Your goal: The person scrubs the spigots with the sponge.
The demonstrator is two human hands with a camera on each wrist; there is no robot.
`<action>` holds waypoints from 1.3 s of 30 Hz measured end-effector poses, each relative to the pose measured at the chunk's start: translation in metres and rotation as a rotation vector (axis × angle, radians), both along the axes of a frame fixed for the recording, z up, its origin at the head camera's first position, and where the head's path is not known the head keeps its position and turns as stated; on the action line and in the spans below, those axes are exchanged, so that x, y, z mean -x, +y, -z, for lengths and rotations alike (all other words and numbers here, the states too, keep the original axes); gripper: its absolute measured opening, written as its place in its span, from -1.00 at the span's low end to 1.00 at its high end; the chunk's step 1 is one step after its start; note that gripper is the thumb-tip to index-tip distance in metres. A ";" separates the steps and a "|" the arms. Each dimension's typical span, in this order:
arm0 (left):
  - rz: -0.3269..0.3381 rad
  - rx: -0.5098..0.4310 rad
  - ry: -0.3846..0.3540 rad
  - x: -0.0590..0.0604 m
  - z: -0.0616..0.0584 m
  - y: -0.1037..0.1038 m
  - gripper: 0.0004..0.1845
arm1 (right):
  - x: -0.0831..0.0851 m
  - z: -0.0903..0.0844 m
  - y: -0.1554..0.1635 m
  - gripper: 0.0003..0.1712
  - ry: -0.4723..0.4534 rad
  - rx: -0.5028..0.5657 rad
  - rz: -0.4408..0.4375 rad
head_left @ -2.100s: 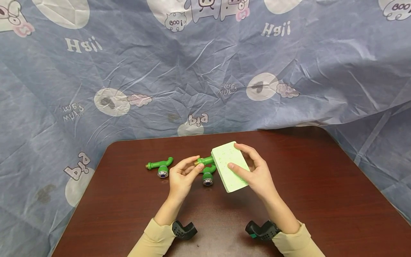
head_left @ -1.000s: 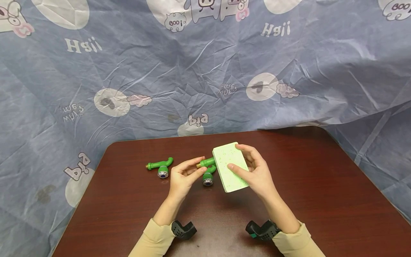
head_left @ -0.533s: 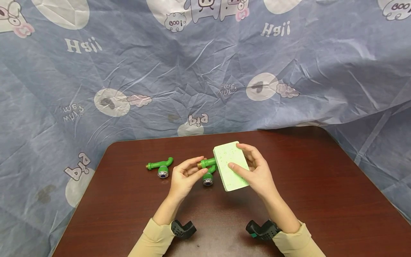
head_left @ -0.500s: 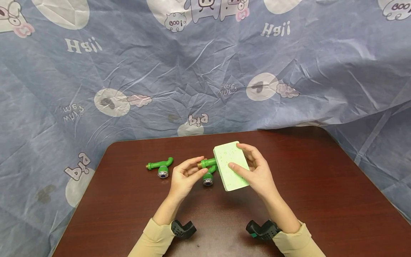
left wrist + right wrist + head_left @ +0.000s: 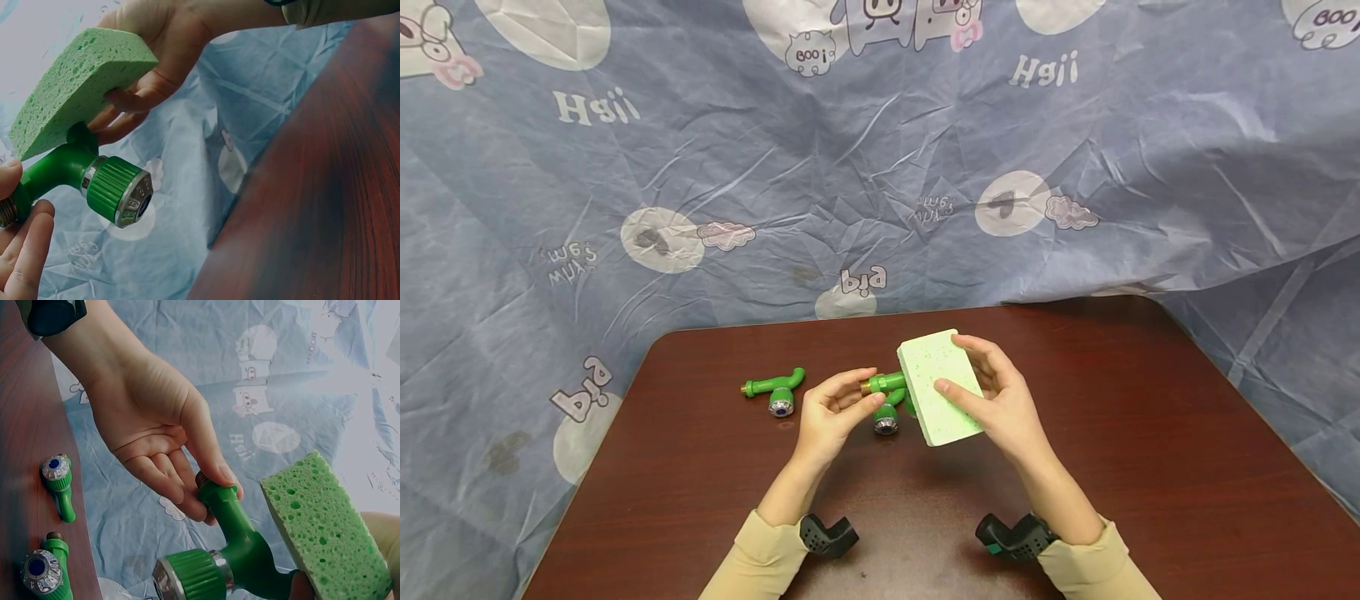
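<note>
The left hand (image 5: 831, 412) pinches the green tap (image 5: 886, 392) by its brass threaded end, above the table (image 5: 1150, 467); the right hand (image 5: 1000, 400) grips the sponge (image 5: 936, 383) against it (fingers curled); that light pinch could let the tap twist loose.

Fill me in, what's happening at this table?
A person holds a green faucet above the brown table. The left hand pinches its brass threaded end, while the right hand grips a light green sponge pressed against the faucet body. A second green faucet lies on the table, to the left.
</note>
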State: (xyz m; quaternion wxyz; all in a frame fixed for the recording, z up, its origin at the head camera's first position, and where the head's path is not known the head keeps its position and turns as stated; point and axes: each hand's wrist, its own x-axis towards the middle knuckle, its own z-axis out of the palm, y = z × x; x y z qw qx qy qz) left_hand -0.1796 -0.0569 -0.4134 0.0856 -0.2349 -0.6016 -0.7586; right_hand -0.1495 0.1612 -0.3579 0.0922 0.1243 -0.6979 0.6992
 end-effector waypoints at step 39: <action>0.000 -0.076 0.003 -0.001 -0.009 -0.010 -0.63 | -0.002 -0.006 0.009 -0.37 -0.007 0.047 0.014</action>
